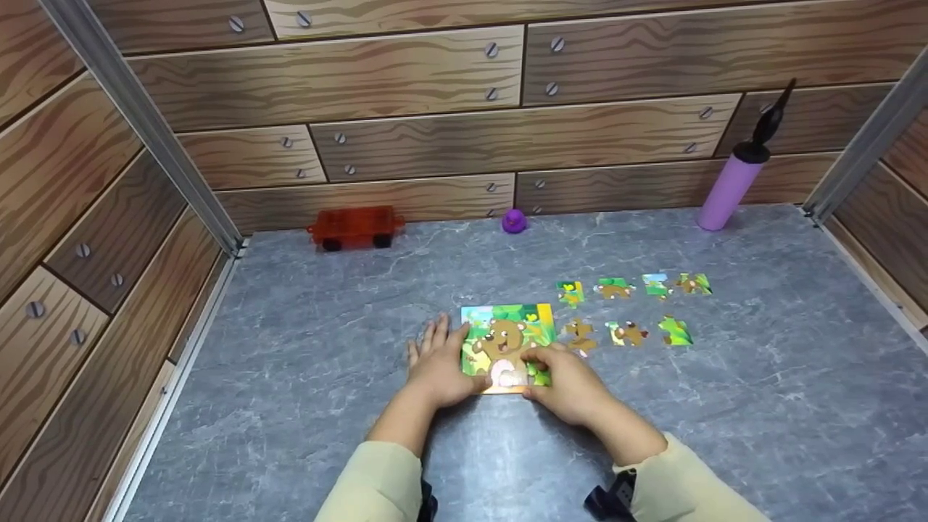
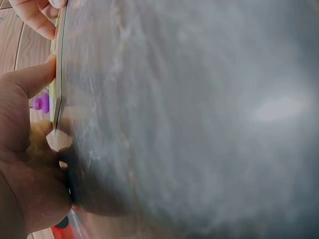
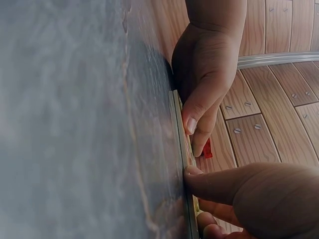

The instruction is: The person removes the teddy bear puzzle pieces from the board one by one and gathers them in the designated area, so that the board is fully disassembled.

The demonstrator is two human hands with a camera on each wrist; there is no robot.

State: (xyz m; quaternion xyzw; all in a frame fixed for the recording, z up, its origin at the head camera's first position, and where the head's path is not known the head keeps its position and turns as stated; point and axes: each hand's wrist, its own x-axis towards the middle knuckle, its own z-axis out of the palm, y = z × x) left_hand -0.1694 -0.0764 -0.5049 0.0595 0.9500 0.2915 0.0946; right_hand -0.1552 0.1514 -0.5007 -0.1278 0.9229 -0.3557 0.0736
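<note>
A square bear jigsaw puzzle (image 1: pixel 502 337) lies flat on the grey table, its edge seen side-on in both wrist views. My left hand (image 1: pixel 440 370) rests at its left side, fingers spread on the table, the thumb (image 2: pixel 42 74) pressing the lower edge. At the lower right corner, my right hand (image 1: pixel 573 384) has its thumb (image 3: pixel 199 181) on the near edge and its index finger bent over the top. Between them shows a green puzzle piece (image 1: pixel 540 378), partly hidden by the fingers. Several loose pieces lie to the right, among them a green one (image 1: pixel 676 331) and a bear one (image 1: pixel 615 288).
Along the back wall stand a red toy wagon (image 1: pixel 355 226), a small purple toy (image 1: pixel 514 221) and a purple hand pump (image 1: pixel 732 185) with a black nozzle. Wood-patterned walls (image 1: pixel 406 72) enclose the table (image 1: pixel 326 435) at the back and sides.
</note>
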